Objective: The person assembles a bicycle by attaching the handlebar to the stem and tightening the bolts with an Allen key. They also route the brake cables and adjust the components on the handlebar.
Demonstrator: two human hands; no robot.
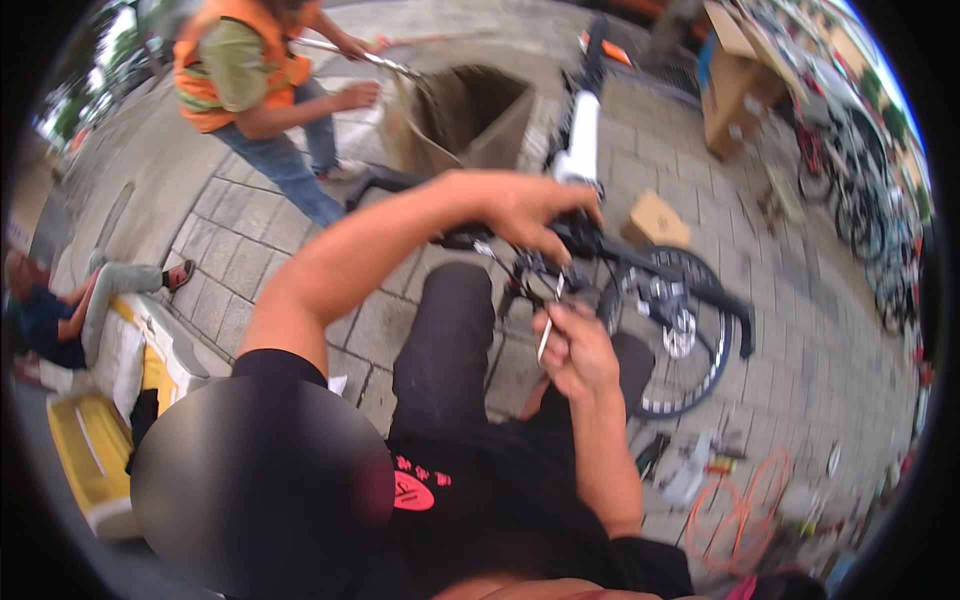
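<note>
left hand (pixel 535 208) clenched over the black bicycle handlebar (pixel 610 250), mid-frame above the knees. right hand (pixel 575 350) grips a slim metal tool (pixel 549 325) at the stem. matte black tubing, spoked front wheel (pixel 685 340) beside it. grey paving blocks (pixel 250 260); cardboard box (pixel 655 220) and orange cable (pixel 740 505) nearby.

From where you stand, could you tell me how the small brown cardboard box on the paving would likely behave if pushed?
The cardboard box would probably slide rather than roll, since it sits flat on the paving stones. It looks small and closed, so likely light, though its contents cannot be seen. The joints between stones might catch its edge.
</note>
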